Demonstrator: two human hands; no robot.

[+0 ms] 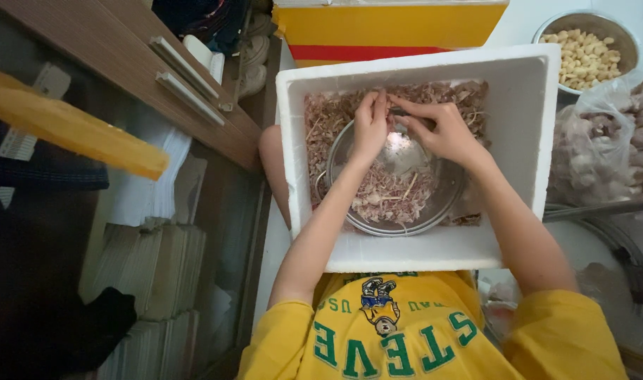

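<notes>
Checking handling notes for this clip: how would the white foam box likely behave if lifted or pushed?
The foam box is probably light for its size and fairly stiff, given its thick white walls. Its rim could chip or dent if squeezed. Holding a steel bowl and loose papery skins, it may slide easily when pushed, and the skins would likely scatter if it tipped.
</notes>
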